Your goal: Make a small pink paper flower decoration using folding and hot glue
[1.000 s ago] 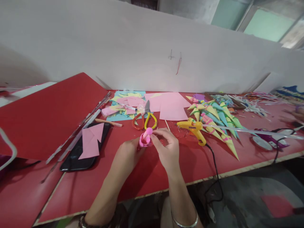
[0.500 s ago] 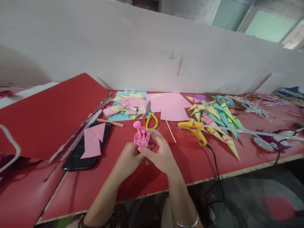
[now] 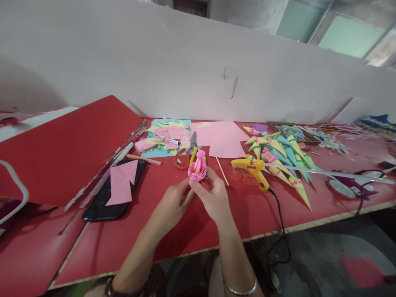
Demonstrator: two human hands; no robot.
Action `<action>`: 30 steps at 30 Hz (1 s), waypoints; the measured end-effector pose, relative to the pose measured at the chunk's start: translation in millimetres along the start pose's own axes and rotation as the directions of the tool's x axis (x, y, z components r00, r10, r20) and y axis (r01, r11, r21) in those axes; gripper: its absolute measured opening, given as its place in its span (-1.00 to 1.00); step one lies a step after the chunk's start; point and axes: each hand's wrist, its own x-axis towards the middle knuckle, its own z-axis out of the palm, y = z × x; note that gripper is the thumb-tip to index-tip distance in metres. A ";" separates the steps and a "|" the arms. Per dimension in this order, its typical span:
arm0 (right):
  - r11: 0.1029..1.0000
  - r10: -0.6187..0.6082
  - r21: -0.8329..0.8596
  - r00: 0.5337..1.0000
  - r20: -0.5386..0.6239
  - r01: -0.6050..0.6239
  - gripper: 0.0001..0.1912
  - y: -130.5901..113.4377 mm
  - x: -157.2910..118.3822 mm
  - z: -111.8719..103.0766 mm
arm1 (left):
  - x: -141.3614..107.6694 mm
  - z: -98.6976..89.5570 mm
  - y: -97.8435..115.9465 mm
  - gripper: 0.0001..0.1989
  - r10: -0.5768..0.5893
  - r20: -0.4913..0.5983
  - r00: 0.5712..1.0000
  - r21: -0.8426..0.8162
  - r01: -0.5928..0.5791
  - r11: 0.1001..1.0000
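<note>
Above the red table, both my hands pinch a small pink craft figure with a round ball on top and a ruffled, petal-like body. My left hand grips its underside from the left, fingers pressed together. On the other side, my right hand has its thumb and fingers closed on the lower edge. The figure's underside is hidden by the fingers. Just behind it lie scissors with orange and yellow handles. A thin stick rests right of them, near a yellow glue gun.
A black phone bears folded pink paper on the left. Pink sheets and paper scraps lie at the back. Several coloured paper cones pile up behind the glue gun, whose black cord drops over the table edge. A red board stands left.
My hands have brought the pink figure a little to the right and slightly up. It has turned more upright, with the ball now straight above its body.
</note>
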 end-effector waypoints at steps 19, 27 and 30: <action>0.979 -0.041 -0.197 0.997 0.064 0.053 -0.85 0.4 -0.6 3.2 | 0.1 0.6 -9.5 -0.68 -0.118 0.027 0.993 0.031 0.118 0.993; 0.993 0.059 -0.114 0.988 0.140 -0.043 -0.81 2.0 -1.4 3.9 | -1.1 2.2 -14.7 -0.54 -0.122 0.093 0.988 -0.151 0.135 0.979; 0.992 0.090 -0.103 0.974 0.210 -0.070 -0.76 3.6 -1.3 3.3 | 1.3 3.6 -16.1 -0.45 -0.108 0.092 0.990 -0.190 0.124 0.974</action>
